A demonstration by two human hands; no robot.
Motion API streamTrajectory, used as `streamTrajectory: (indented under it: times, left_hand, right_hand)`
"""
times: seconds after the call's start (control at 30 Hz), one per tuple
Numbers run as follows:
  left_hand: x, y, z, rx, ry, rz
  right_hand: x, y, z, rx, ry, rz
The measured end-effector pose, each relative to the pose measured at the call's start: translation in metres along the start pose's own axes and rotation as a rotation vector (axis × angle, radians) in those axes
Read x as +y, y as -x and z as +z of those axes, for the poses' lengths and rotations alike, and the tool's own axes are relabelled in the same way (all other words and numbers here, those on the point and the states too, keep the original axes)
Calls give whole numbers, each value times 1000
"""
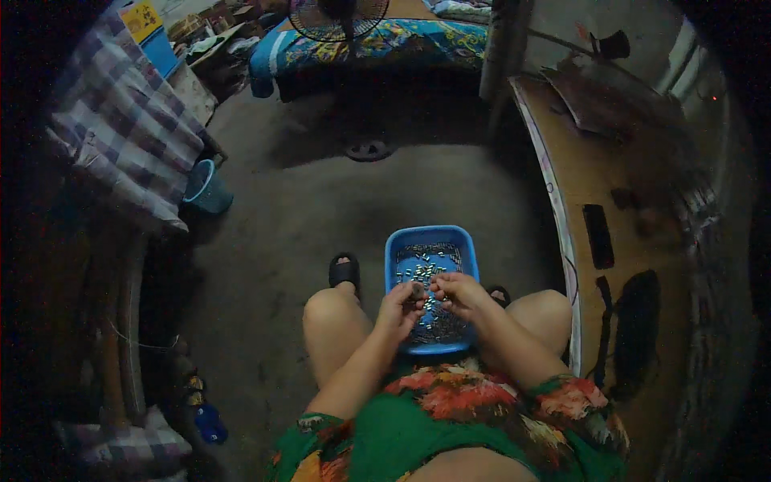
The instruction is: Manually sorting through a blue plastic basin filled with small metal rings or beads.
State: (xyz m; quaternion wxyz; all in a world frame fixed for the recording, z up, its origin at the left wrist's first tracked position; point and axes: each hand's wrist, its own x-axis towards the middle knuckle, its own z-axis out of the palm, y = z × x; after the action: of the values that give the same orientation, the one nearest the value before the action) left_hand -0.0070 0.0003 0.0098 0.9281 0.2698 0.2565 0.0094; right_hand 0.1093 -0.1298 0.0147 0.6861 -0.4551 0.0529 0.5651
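Observation:
A blue plastic tub (431,350) stands between my knees. Many small shiny metal pieces (428,267) lie loose in its middle, with darker small pieces massed along its sides. Over the tub, my left hand (398,308) is closed, with a small dark roundish piece (418,291) showing at its fingertips. Just to the right, my right hand (459,292) is pinched close to it, fingers curled; what they hold is too small to make out. A small gap separates the two hands.
A long wooden board surface (590,181) runs along the right, bearing dark items. On the left are a checked cloth (132,132) and a small bin (210,191). Ahead stand a fan (337,18) and a bed with a patterned blue cover (401,50).

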Motion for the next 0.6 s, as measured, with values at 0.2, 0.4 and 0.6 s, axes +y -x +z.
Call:
streamTrajectory:
  times: [0.2, 0.4, 0.6]
  left_hand:
    - [-5, -2, -10, -32, 41, -9]
    - [-4, 1, -2, 8, 31, 3]
    - [-2, -2, -3, 50, 32, 16]
  right_hand:
    - [10, -3, -5, 43, -7, -49]
    - [6, 3, 1, 52, 178, -97]
    - [-3, 4, 13, 66, 264, -85]
